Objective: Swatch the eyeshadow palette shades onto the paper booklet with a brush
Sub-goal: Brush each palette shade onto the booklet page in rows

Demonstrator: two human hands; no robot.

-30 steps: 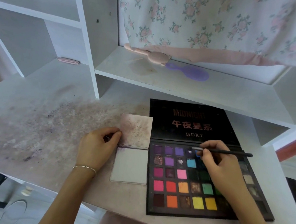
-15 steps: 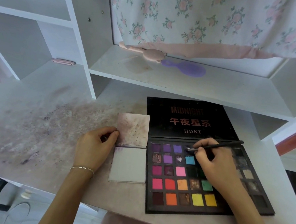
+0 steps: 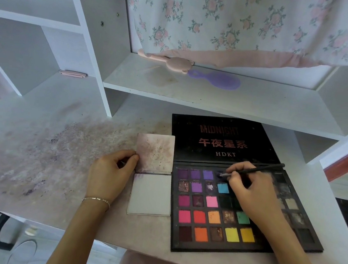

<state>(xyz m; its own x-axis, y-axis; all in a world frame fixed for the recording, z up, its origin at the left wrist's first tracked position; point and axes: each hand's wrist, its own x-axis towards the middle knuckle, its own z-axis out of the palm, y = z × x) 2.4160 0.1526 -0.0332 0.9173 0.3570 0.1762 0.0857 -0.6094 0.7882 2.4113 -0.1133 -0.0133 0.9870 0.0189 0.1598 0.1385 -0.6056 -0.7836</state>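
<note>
A black eyeshadow palette (image 3: 215,218) lies open on the desk, its lid flat behind it and several bright pans in rows. Left of it sits a small open paper booklet (image 3: 151,194); its upper page is stained purple, its lower page nearly white. My right hand (image 3: 250,193) grips a thin black brush (image 3: 257,168), whose tip touches a dark pan in the top row. My left hand (image 3: 108,174) rests on the desk and pinches the left edge of the booklet's upper page.
The white desk (image 3: 38,149) is smeared with purple powder on the left. A shelf above holds a pink brush (image 3: 172,61) and a purple hairbrush (image 3: 219,79) under a floral cloth (image 3: 233,24). A small pink item (image 3: 73,74) lies on the left ledge.
The brush handle has tilted up at its far end while the tip stays at the top-row dark pan. My left hand keeps its hold on the booklet.
</note>
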